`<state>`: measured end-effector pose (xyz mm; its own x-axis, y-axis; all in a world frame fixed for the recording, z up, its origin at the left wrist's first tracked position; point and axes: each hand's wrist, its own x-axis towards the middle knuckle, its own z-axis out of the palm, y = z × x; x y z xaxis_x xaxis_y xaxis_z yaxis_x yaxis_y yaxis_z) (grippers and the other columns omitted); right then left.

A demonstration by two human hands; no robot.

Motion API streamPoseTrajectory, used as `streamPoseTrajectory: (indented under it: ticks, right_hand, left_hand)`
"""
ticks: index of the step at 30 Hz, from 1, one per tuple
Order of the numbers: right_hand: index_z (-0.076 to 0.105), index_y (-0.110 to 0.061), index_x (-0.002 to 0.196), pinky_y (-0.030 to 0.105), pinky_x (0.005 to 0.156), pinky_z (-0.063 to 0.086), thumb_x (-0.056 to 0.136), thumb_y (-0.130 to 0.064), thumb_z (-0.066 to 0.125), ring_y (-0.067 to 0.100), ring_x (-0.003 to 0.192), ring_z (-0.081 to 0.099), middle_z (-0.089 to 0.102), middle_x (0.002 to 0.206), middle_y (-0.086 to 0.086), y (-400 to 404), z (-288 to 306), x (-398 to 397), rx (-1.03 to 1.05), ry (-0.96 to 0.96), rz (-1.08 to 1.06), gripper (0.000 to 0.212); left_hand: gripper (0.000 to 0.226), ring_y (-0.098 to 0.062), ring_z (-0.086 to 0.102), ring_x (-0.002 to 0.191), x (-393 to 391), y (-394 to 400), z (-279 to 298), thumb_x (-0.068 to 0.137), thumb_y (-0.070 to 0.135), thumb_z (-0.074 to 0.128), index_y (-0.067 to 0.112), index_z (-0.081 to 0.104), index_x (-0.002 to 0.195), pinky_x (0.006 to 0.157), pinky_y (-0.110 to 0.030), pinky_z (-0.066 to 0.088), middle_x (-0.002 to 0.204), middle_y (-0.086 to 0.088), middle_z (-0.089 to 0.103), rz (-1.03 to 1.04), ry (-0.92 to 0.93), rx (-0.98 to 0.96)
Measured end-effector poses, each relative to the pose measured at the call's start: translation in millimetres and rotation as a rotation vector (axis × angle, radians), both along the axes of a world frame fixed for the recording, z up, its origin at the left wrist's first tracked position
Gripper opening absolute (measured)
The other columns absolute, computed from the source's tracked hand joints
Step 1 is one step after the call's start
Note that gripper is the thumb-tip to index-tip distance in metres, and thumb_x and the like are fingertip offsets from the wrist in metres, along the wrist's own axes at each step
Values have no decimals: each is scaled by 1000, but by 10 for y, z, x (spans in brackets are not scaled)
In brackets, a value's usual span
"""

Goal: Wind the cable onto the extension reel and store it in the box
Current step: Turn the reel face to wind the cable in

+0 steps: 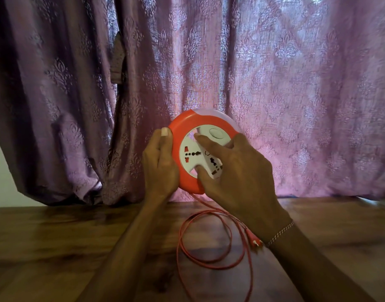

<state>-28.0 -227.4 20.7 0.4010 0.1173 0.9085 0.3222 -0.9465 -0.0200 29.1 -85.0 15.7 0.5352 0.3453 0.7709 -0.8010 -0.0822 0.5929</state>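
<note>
A round orange extension reel [188,177] with a white socket hub [192,152] is held upright above the table, its face toward me. My left hand [160,163] grips its left rim, thumb on the top edge. My right hand [235,168] lies on the white hub, fingers pressed into its recesses. The orange cable [211,261] hangs from the reel's underside and lies in loose loops on the table; it runs off the bottom edge. A plug end [256,243] shows beside my right wrist. No box is in view.
A wooden table [67,247] fills the lower part of the view. A purple patterned curtain [296,94] hangs just behind the reel, backlit on the right. A pale wall [4,171] shows at the far left.
</note>
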Motion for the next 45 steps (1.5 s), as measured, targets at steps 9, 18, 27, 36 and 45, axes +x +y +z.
streamPoseTrajectory:
  ticks: [9, 18, 27, 36, 45]
  right_hand:
    - [60, -29, 135, 37, 67, 55, 87, -64, 58, 23, 82, 66, 72, 89, 0, -4, 81, -7, 81, 8, 76, 60]
    - [76, -33, 107, 42, 92, 45, 73, -6, 65, 28, 113, 46, 56, 138, 9, -172, 190, -8, -301, 21, 226, 46]
    - [66, -48, 121, 42, 80, 40, 77, -17, 64, 34, 110, 52, 57, 130, 8, -107, 140, -41, -310, 22, 24, 54]
    - [50, -45, 139, 35, 63, 54, 81, -62, 60, 29, 80, 64, 65, 91, 7, -29, 32, -1, -39, -4, -11, 61]
    - [59, -27, 136, 41, 76, 47, 88, -60, 57, 29, 90, 60, 67, 93, 5, -33, 62, 27, -31, -61, 43, 58]
  left_hand:
    - [46, -14, 63, 79, 33, -5, -5, 104, 41, 40, 1, 59, 90, 74, -47, 57, 85, -8, 69, -19, 31, -26]
    - [52, -17, 67, 81, 21, 14, 7, 103, 44, 40, -2, 63, 98, 77, -49, 60, 89, -10, 72, -20, 51, -42]
    - [50, -30, 73, 84, 4, 6, 9, 104, 43, 40, -2, 62, 98, 75, -49, 62, 91, -12, 74, -22, 42, -20]
    - [47, -18, 60, 70, 37, -2, -4, 104, 37, 41, -4, 55, 88, 61, -41, 52, 77, -12, 64, -22, -10, 2]
    - [41, -7, 62, 70, 59, 1, -7, 104, 39, 40, 8, 59, 86, 66, -34, 54, 76, 8, 65, -30, 7, -28]
